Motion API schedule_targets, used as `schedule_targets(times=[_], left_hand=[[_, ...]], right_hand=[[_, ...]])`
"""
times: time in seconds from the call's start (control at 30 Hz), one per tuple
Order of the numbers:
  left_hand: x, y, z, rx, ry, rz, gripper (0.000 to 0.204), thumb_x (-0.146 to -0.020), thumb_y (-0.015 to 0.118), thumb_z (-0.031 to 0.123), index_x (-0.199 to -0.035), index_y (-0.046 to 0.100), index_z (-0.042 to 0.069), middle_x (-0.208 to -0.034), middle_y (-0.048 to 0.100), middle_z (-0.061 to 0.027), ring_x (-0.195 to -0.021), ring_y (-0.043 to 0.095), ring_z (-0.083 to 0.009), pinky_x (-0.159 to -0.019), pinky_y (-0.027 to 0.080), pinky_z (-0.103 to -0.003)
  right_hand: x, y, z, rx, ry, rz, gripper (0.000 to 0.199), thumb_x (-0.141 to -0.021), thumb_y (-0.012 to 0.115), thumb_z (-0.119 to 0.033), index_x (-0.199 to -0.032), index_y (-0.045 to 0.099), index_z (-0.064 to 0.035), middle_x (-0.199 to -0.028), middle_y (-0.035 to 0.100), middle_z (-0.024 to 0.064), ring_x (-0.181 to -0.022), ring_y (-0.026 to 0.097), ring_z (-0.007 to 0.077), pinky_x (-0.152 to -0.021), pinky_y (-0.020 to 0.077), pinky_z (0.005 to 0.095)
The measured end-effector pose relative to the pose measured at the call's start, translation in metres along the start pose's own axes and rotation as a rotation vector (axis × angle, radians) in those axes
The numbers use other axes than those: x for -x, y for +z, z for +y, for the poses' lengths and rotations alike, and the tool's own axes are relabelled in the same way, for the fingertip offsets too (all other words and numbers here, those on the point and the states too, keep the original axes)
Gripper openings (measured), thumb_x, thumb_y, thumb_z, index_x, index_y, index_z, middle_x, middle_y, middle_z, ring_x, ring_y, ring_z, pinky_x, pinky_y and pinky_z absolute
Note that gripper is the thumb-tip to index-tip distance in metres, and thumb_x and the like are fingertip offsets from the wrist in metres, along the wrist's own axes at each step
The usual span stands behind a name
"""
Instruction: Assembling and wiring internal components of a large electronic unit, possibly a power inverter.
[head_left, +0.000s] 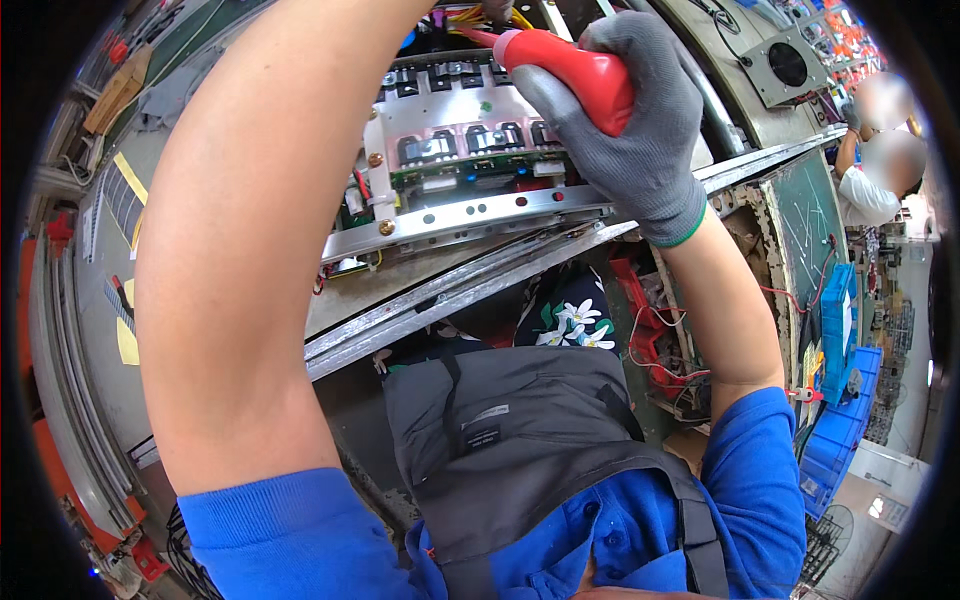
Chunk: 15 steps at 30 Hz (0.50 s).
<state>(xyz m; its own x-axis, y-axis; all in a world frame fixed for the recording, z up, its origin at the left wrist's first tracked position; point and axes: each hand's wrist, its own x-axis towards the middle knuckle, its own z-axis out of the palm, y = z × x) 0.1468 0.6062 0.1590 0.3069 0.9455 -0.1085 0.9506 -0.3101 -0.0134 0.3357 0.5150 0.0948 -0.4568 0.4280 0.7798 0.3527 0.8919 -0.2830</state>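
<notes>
My right hand [645, 125], in a grey work glove with a green cuff, is wrapped round a red squeeze bottle [575, 75]. The bottle lies tilted, its narrow tip pointing left toward coloured wires [470, 20] at the top edge. Below it sits a metal-framed electronic unit [440, 115] with rows of black parts and a green circuit board [480, 178]. My bare left forearm [250, 230] reaches up across the unit's left side and leaves the picture at the top. A small grey bit beside the wires may be a fingertip of that hand; its fingers are otherwise hidden.
Metal rails [460, 295] edge the bench in front of me. A fan box [785, 62] stands at the back right, with blue bins [840, 430] lower on the right. Another person [870, 190] is at the far right. Red parts [650, 320] hang under the bench.
</notes>
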Motion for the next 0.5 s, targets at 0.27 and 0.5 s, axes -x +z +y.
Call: schedule_targets(times=[0.27, 0.5], left_hand=[[0.000, -0.001, 0.002, 0.009, -0.001, -0.006, 0.037, -0.064, 0.084, 0.021, -0.094, 0.077, 0.002, -0.097, 0.076, -0.0193, -0.091, 0.073, -0.0329, -0.079, 0.058, -0.041], [0.002, 0.001, 0.000, 0.037, 0.021, 0.068, 0.037, -0.063, 0.086, 0.021, -0.094, 0.078, 0.001, -0.099, 0.076, -0.0195, -0.090, 0.073, -0.0327, -0.080, 0.059, -0.041]], right_hand=[[-0.011, 0.019, 0.007, 0.076, -0.046, 0.024, 0.032, -0.079, 0.084, -0.014, -0.093, 0.056, -0.0040, -0.075, 0.055, 0.0105, -0.062, 0.056, 0.0228, -0.059, 0.0475, 0.0336], [0.001, 0.005, 0.014, 0.182, -0.196, 0.040, 0.037, -0.077, 0.086, -0.018, -0.099, 0.057, -0.0089, -0.084, 0.061, 0.0084, -0.070, 0.063, 0.0274, -0.063, 0.0513, 0.0377]])
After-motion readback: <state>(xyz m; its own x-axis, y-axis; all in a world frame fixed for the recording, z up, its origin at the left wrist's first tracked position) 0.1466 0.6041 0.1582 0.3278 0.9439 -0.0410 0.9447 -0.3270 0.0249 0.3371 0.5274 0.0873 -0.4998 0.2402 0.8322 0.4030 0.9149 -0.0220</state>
